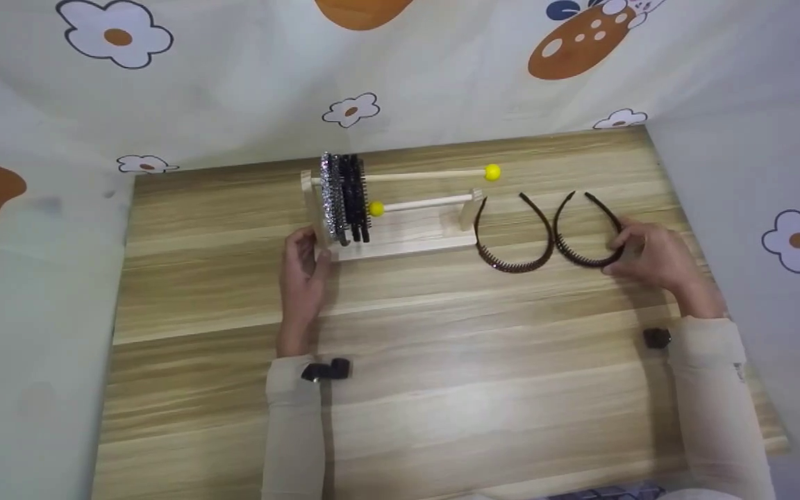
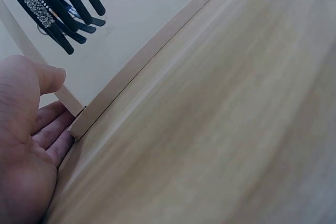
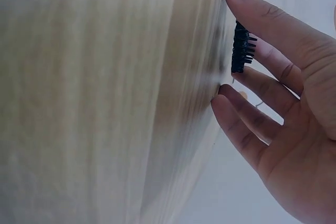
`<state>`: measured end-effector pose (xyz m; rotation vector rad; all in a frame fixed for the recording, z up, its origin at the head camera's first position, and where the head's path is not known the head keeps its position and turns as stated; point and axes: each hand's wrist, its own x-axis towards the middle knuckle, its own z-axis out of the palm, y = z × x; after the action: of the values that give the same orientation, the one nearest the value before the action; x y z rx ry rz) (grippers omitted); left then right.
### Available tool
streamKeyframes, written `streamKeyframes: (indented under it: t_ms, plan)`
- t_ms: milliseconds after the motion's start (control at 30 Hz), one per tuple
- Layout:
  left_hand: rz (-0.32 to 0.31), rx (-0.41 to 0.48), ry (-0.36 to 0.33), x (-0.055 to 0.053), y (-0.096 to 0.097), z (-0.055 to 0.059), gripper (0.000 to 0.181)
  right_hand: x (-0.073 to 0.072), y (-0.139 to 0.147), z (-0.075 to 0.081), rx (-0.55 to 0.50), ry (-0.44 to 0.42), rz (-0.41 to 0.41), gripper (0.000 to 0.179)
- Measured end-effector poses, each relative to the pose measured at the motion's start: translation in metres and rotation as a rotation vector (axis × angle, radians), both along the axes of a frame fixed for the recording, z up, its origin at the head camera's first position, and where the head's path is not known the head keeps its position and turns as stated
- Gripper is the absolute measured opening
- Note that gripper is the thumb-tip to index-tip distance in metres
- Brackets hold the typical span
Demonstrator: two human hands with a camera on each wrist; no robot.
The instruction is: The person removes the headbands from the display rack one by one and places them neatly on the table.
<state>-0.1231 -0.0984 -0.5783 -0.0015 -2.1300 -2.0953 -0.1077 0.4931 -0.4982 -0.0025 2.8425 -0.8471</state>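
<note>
Headband [image 1: 584,262], dark and toothed, lies at the right of the wooden table [image 1: 455,361], its open ends pointing to the far edge. The person's right hand [image 1: 660,257] pinches its outer side between thumb and fingers, just in from the table's right edge; the flowered cloth [image 1: 799,312] beyond leaves little room that way. A second headband [image 1: 514,268] lies directly to the left, so close that I can't tell whether the two touch; its other side sits right by the end of the wooden stand [image 1: 407,243].

The left hand [image 1: 304,271] grips the stand's left end, thumb in front of the upright and fingers curled behind. From that upright the higher rod [image 1: 428,176] runs right to a yellow ball [image 1: 492,172], with a long bare stretch past the bunched headbands [image 1: 344,198]. The lower rod [image 1: 428,203] points left, its own yellow knob [image 1: 376,208] just beside the bunch. Toward the person, a broad span of tabletop opens between the forearms.
</note>
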Motion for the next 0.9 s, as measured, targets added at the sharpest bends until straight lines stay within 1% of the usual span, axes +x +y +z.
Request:
streamKeyframes:
  t_ms: [167, 400, 600, 700, 767, 900]
  plan:
    - [0.005, 0.000, 0.011, 0.000, 0.000, 0.000, 0.047, -0.001, -0.001, -0.001, -0.010, -0.005, 0.026, 0.039]
    - [-0.005, -0.017, 0.027, 0.000, -0.001, -0.001, 0.045, -0.002, -0.001, -0.004, 0.011, 0.056, 0.094, 0.040]
    - [-0.006, 0.012, 0.040, 0.000, -0.001, -0.003, 0.044, 0.000, -0.002, -0.005, 0.000, 0.089, 0.118, 0.043]
    - [-0.008, 0.006, 0.033, -0.001, -0.001, -0.003, 0.045, 0.004, -0.005, -0.006, -0.010, 0.116, 0.126, 0.044]
    - [-0.010, -0.001, 0.026, -0.001, -0.001, -0.003, 0.045, 0.007, -0.007, -0.005, -0.010, 0.137, 0.128, 0.048]
    - [-0.009, -0.017, 0.014, 0.000, -0.002, -0.002, 0.046, 0.012, -0.012, -0.003, -0.003, 0.171, 0.111, 0.061]
